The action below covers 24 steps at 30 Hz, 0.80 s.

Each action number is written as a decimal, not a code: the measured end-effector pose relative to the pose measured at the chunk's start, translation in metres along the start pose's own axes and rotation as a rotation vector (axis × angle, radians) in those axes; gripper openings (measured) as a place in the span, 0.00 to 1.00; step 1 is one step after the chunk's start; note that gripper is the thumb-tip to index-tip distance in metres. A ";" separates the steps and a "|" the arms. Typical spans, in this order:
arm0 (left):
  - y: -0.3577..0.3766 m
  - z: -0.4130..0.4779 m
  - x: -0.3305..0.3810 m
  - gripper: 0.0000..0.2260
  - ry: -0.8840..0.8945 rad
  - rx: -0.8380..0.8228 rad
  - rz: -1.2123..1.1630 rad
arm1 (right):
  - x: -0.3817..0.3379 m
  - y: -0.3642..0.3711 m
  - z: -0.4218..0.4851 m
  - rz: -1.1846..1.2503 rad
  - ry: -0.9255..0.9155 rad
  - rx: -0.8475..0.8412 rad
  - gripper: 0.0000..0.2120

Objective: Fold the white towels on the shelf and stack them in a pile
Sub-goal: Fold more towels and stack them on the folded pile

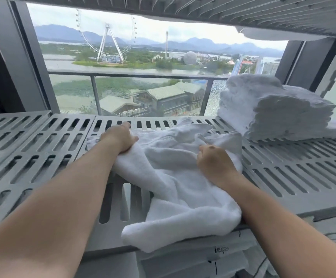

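The task looks well under way but not finished. A pile of folded white terry towels [273,111] already stands at the back right corner of the grey slotted plastic shelf [32,141], several layers high, with its edges roughly squared. One loose, crumpled white terry towel [179,189] remains in the middle of the shelf. It lies rumpled from near the back edge to the front edge, where a thick lobe of it hangs slightly over. It is just beside the pile, and I cannot tell whether the two touch.

Both hands are on this towel. The left hand [121,138] is closed round a bunched part at the towel's left side, with the thumb pressed over the cloth. The right hand [215,163] is seen from the back. Its fingers curl down into the towel's right side and appear to clutch a fold, though the fingertips are hidden.

By my judgement this towel has not yet been spread flat, so it must be smoothed, folded and set on the pile. More white cloth [273,35] shows on the upper slatted shelf [243,13], and whether it belongs to the job is unclear.

Below the front edge, pale packaging carries a small black printed label [222,249], too small and blurred to read reliably. No other writing is legible.
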<state>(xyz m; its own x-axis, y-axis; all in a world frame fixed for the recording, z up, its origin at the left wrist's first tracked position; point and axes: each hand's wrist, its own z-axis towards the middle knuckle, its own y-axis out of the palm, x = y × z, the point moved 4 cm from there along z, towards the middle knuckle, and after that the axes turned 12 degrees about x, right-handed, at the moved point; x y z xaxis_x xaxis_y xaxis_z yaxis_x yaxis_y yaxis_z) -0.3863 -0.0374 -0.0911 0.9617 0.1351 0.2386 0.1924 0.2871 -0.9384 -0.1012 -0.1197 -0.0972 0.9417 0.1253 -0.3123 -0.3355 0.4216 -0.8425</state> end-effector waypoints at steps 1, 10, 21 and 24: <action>0.000 0.001 0.002 0.25 0.009 0.019 0.020 | -0.001 -0.005 -0.001 0.016 -0.003 0.014 0.26; -0.031 -0.027 -0.010 0.14 -0.213 0.253 0.378 | 0.021 -0.015 0.006 0.179 0.106 0.052 0.29; -0.066 -0.081 -0.056 0.18 -0.502 0.231 0.616 | 0.054 -0.070 0.037 0.447 0.226 0.391 0.23; -0.058 -0.088 -0.013 0.16 -0.166 0.294 0.489 | 0.065 -0.033 0.023 0.255 0.324 0.008 0.22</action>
<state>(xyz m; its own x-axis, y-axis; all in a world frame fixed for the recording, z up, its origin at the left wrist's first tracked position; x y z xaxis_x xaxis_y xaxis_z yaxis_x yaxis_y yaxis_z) -0.3928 -0.1395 -0.0617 0.8770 0.4577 -0.1461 -0.3503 0.4011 -0.8464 -0.0280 -0.1048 -0.0796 0.7711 -0.0618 -0.6338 -0.5558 0.4203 -0.7172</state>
